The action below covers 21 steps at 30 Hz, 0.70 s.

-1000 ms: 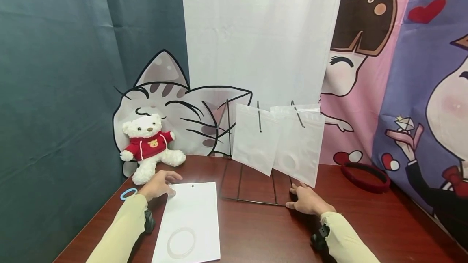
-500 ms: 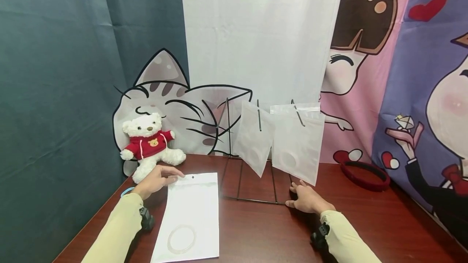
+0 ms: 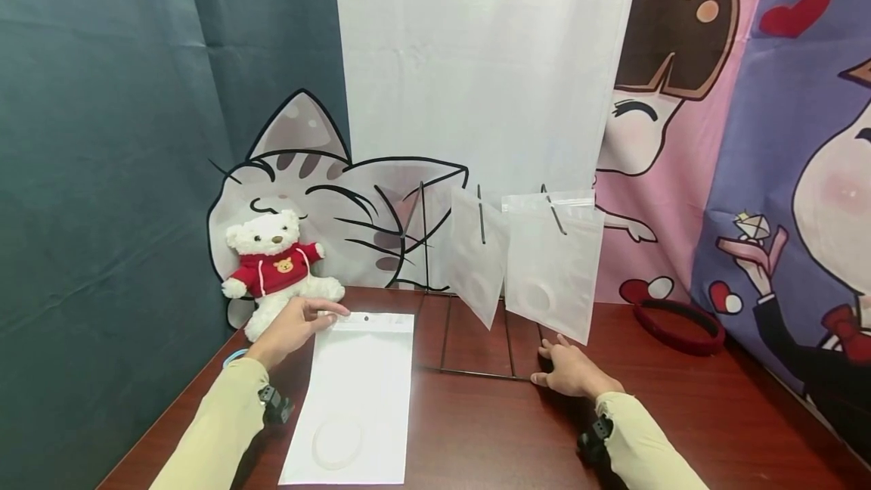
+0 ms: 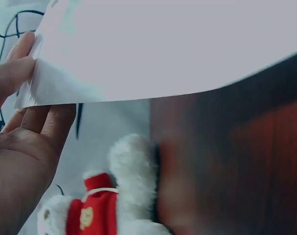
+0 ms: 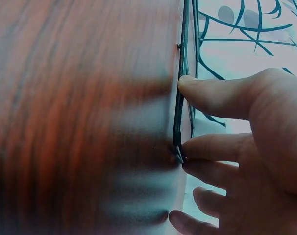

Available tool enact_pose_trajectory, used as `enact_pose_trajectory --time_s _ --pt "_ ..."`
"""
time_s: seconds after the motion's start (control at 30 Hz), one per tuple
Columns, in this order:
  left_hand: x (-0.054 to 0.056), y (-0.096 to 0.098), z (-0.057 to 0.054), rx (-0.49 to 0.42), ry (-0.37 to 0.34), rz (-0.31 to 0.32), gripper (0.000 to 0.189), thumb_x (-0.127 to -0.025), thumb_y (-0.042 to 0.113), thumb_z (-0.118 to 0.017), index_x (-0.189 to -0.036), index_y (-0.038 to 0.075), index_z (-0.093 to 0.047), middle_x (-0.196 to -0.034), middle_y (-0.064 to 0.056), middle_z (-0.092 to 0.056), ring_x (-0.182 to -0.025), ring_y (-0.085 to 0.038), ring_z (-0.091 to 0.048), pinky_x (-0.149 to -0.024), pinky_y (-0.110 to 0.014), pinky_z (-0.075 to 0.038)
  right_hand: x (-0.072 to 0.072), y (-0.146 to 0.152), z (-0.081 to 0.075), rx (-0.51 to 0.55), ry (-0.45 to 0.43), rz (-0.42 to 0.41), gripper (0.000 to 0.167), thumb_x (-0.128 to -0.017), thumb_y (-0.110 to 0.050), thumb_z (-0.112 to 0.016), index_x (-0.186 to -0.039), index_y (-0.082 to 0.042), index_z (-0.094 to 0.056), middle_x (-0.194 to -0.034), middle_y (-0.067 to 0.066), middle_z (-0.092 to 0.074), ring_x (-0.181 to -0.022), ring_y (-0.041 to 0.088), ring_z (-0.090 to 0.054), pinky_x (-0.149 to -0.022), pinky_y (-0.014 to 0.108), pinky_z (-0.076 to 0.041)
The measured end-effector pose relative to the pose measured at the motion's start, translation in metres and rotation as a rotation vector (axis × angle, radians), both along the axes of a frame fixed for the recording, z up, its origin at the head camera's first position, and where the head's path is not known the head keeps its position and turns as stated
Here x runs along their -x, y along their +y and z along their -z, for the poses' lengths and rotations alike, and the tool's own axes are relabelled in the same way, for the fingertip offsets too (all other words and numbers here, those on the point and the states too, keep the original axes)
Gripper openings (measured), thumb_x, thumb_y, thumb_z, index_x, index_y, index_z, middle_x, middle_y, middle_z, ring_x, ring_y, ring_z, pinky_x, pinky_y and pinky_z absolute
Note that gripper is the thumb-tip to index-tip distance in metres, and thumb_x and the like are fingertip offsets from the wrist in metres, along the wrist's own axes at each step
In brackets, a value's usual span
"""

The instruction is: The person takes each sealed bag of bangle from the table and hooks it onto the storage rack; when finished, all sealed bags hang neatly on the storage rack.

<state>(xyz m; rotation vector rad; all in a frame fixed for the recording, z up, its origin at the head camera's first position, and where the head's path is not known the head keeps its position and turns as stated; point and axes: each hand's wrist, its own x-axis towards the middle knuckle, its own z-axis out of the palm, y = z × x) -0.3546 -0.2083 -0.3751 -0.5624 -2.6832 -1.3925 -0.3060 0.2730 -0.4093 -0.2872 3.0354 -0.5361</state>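
My left hand [image 3: 296, 331] pinches the top left corner of a flat white bag [image 3: 364, 392] between thumb and fingers. This bag has a small hang hole near its top and a faint ring outline low down. In the left wrist view the thumb lies on the bag's near face, with fingers behind it. My right hand [image 3: 573, 370] rests at the front right corner of a black wire rack [image 3: 476, 375]. Its thumb and fingertips touch the rack's bar [image 5: 181, 105] in the right wrist view, fingers mostly straight. Two translucent zip bags, left [image 3: 479, 267] and right [image 3: 558, 271], hang from the rack's hooks.
A white teddy bear [image 3: 275, 267] in a red hoodie sits behind my left hand. Partly behind the left wrist lies a light blue ring [image 3: 234, 356]. A dark red headband [image 3: 680, 327] lies at the right. Printed curtains stand behind the brown table [image 3: 476, 445].
My left hand has gone from the bag's left edge to its top corner and taken hold; the bag's top edge has risen. The left hanging bag has turned partly sideways. My right hand stays put.
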Motion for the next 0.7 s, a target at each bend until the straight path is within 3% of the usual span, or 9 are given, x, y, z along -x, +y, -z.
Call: enact_pose_trajectory --time_s 0.27,0.47,0.7 --pt "-0.01 0.009 -0.018 -0.035 0.085 -0.012 0.023 -0.097 0.009 -0.062 -0.115 0.015 -0.076 -0.129 -0.012 -0.068 -0.126 -0.031 -0.057 -0.096 -0.042 -0.051 0.0 0.0 -0.001 0.008 0.002 -0.011 0.063 -0.085 -0.026 -0.078 -0.134 0.008 -0.058 -0.149 0.031 -0.047 -0.147 0.054 -0.024 -0.115 0.066 -0.029" --pt "-0.019 0.02 -0.033 -0.069 0.169 0.033 0.021 -0.097 0.013 -0.064 -0.114 0.02 -0.076 -0.119 -0.005 -0.069 -0.114 -0.019 -0.059 -0.09 -0.031 -0.051 -0.001 0.001 0.0 0.008 0.008 -0.013 0.062 -0.085 -0.025 -0.078 -0.134 0.009 -0.058 -0.149 0.031 -0.047 -0.147 0.054 -0.024 -0.115 0.066 -0.028" --pt "-0.03 0.032 -0.053 -0.11 0.219 0.082 0.021 -0.097 0.012 -0.064 -0.112 0.02 -0.076 -0.114 -0.003 -0.069 -0.11 -0.015 -0.058 -0.084 -0.027 -0.051 -0.002 -0.001 -0.002 0.019 0.013 -0.017 0.06 -0.085 -0.023 -0.078 -0.131 0.009 -0.06 -0.148 0.031 -0.047 -0.147 0.054 -0.025 -0.115 0.064 -0.029"
